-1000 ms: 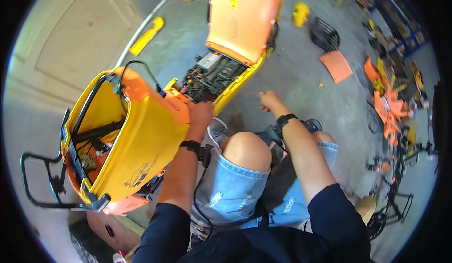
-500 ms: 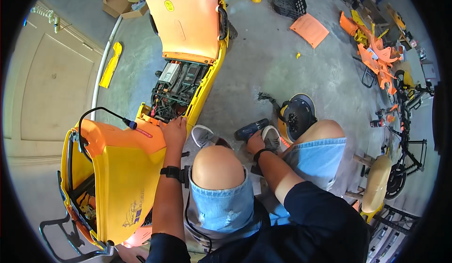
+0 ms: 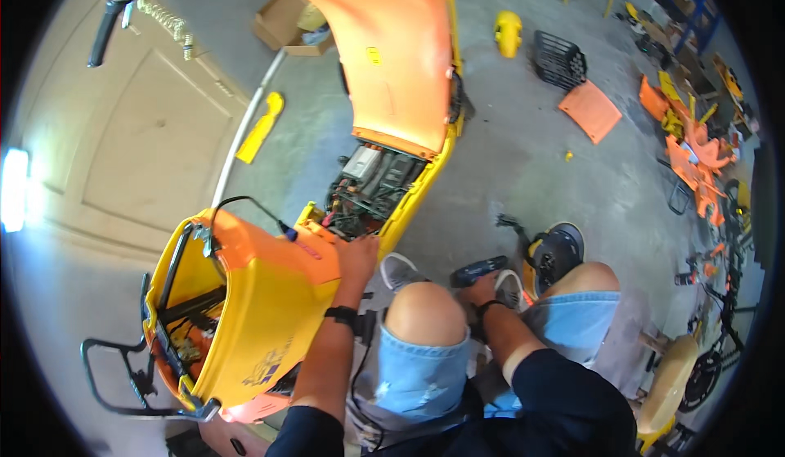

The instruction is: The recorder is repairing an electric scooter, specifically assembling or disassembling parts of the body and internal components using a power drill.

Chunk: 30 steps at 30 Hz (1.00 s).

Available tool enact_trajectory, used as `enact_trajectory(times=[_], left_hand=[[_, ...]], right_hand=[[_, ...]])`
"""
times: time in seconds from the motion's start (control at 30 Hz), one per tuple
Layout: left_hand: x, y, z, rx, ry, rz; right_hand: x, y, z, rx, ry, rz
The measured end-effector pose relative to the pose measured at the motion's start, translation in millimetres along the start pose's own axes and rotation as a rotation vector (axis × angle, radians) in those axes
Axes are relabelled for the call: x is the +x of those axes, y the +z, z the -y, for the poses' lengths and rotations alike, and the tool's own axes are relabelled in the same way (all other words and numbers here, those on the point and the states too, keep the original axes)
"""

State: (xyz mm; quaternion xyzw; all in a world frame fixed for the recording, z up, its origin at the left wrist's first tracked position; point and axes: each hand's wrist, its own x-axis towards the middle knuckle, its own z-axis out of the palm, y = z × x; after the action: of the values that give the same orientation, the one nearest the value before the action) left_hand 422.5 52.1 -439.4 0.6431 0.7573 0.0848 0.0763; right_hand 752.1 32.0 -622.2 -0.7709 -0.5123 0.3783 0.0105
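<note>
An electric scooter with a yellow side panel (image 3: 270,326) and orange body (image 3: 405,73) stands at my left. Between the seat end and the front lies its uncovered bay of wires and modules (image 3: 368,191). My left hand (image 3: 357,259) rests at the near edge of this bay, fingers curled over the rim, their tips hidden. A black cable with a blue connector (image 3: 288,232) hangs over the orange panel beside it. Low between my knees, my right hand (image 3: 478,289) is closed round the handle of a dark blue cordless drill (image 3: 478,271), its nose pointing left.
A dark round bowl-like container (image 3: 560,253) stands near my right foot. Farther off are a black crate (image 3: 560,60), an orange panel (image 3: 590,111) and a yellow part (image 3: 509,34). A yellow strip (image 3: 262,127) lies by the wall. Loose orange panels (image 3: 695,171) pile at the right.
The view has swung, so the whole scene shifts right and downward, and a handlebar grip appears at upper left. Both hands keep their places against the scooter and drill.
</note>
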Motion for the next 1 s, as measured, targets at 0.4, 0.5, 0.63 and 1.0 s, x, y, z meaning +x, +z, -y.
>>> enact_trajectory(times=[0.4,0.5,0.63,1.0], left_hand=[[-4,-3,-1,-0.047,-0.084,0.051],[-5,1,0,-0.055,-0.084,0.018],[-5,1,1,-0.042,-0.055,0.002],[-10,-13,-5,-0.05,-0.09,0.024]], right_hand=[[-26,-249,152,0.636,-0.117,0.437],[-65,-309,198,0.775,-0.301,0.504],[-126,-323,228,1.166,-0.536,0.672],[-129,-233,314,0.732,-0.271,0.87]])
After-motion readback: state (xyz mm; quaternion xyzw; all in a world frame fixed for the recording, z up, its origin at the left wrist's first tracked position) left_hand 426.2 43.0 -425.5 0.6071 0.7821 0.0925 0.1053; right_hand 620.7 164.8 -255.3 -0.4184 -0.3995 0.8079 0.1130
